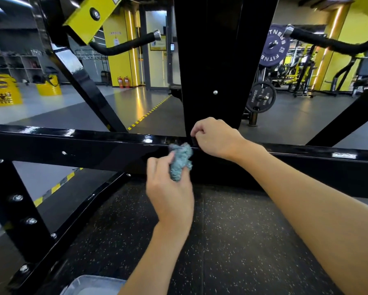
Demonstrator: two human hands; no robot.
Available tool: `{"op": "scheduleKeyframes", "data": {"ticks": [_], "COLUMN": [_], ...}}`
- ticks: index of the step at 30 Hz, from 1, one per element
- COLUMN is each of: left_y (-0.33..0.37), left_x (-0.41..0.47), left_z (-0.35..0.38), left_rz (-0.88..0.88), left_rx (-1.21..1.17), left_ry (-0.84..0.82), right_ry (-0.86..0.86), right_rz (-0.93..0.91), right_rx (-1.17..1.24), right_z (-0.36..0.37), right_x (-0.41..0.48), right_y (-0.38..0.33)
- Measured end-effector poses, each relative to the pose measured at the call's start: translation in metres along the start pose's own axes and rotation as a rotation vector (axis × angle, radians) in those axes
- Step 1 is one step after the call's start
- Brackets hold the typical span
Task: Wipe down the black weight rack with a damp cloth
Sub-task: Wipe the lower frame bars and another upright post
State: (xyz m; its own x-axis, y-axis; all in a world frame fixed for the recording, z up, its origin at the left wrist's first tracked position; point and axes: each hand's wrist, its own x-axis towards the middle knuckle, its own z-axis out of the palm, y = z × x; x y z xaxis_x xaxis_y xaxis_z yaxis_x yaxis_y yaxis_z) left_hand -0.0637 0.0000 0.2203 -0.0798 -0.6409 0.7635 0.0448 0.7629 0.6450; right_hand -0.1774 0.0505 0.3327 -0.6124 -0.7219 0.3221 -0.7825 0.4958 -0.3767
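Poking above left grip (170,188), cloth (180,162) touches the rack (72,143)

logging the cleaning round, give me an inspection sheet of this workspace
surface: glossy black crossbar of the weight rack, glare on its top edge.
job's things: crumpled blue-grey cloth at the crossbar's front face; contact blurred.
clutter: pale tray at the bottom edge, contents unclear.
grippers: left hand grips the cloth; right hand rests with curled fingers on the crossbar's top edge, grip unclear.
cables: nothing seen.
surroundings: speckled rubber floor, weight plates, yellow pillars, two fire extinguishers.
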Motion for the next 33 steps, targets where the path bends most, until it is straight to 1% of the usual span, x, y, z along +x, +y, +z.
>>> {"op": "scheduleKeyframes", "data": {"ticks": [2, 3, 4, 5, 7, 8, 9, 11, 12, 13, 16, 17, 18, 20, 21, 22, 24, 25, 26, 29, 30, 31, 33], "left_y": [-0.002, -0.006, -0.012, -0.017, -0.02, -0.017, -0.014, -0.014, -0.018, -0.022, -0.026, -0.023, -0.02, -0.018, -0.019, -0.021, -0.023, -0.021, -0.018, -0.02, -0.025, -0.03, -0.037], "left_x": [-0.013, -0.015, -0.012, -0.009, -0.004, -0.004, -0.007, -0.013, -0.011, -0.005, 0.011, 0.013, 0.013, 0.018, 0.025, 0.033, 0.047, 0.047, 0.043, 0.021, 0.019, 0.02, 0.024], "left_z": [0.001, -0.002, -0.005, -0.008, -0.013, -0.013, -0.011, -0.012, -0.014, -0.017, -0.024, -0.024, -0.024, -0.024, -0.025, -0.027, -0.029, -0.029, -0.028, -0.024, -0.025, -0.026, -0.03], "left_rz": [0.149, 0.198, 0.197, 0.135, -0.071, -0.111, -0.072, 0.076, 0.112, 0.094, -0.087, -0.085, -0.038, 0.08, 0.104, 0.091, -0.017, -0.048, -0.03, 0.123, 0.144, 0.139, 0.045], "left_rx": [0.043, 0.057, 0.06, 0.048, 0.011, 0.011, 0.025, 0.057, 0.059, 0.054, 0.039, 0.052, 0.067, 0.086, 0.083, 0.068, 0.021, 0.012, 0.02, 0.059, 0.064, 0.062, 0.041], "left_ry": [-0.161, -0.205, -0.202, -0.14, 0.031, 0.049, 0.002, -0.137, -0.158, -0.14, 0.02, 0.019, -0.02, -0.098, -0.099, -0.065, 0.062, 0.093, 0.078, -0.11, -0.148, -0.148, -0.038], "right_ry": [-0.009, -0.007, -0.005, 0.0, 0.01, 0.016, 0.025, 0.044, 0.051, 0.059, 0.066, 0.069, 0.079, 0.093, 0.08, 0.054, 0.018, 0.024, 0.034, 0.05, 0.046, 0.041, 0.029], "right_rz": [-0.003, -0.008, -0.017, -0.027, -0.035, -0.035, -0.03, -0.025, -0.025, -0.024, -0.023, -0.019, -0.026, -0.049, -0.052, -0.053, -0.049, -0.047, -0.047, -0.048, -0.05, -0.052, -0.052], "right_rx": [-0.008, -0.003, 0.008, 0.022, 0.047, 0.042, 0.028, -0.01, -0.024, -0.038, -0.105, -0.131, -0.146, -0.088, -0.055, -0.064, -0.151, -0.184, -0.199, -0.202, -0.202, -0.199, -0.192], "right_z": [0.0, 0.0, -0.001, -0.001, -0.001, 0.001, 0.001, 0.002, 0.003, 0.002, 0.0, 0.0, 0.001, 0.006, 0.01, 0.015, 0.023, 0.025, 0.024, 0.022, 0.023, 0.022, 0.022], "right_x": [0.0, -0.001, -0.003, -0.003, -0.005, -0.006, -0.006, -0.007, -0.008, -0.01, -0.015, -0.013, -0.01, -0.003, 0.0, 0.002, 0.004, 0.004, 0.003, 0.003, 0.002, 0.001, -0.001], "right_y": [-0.002, -0.002, -0.001, 0.0, 0.001, 0.001, 0.001, 0.0, -0.001, -0.001, -0.004, -0.009, -0.015, -0.029, -0.035, -0.039, -0.042, -0.041, -0.04, -0.041, -0.041, -0.042, -0.041]}}
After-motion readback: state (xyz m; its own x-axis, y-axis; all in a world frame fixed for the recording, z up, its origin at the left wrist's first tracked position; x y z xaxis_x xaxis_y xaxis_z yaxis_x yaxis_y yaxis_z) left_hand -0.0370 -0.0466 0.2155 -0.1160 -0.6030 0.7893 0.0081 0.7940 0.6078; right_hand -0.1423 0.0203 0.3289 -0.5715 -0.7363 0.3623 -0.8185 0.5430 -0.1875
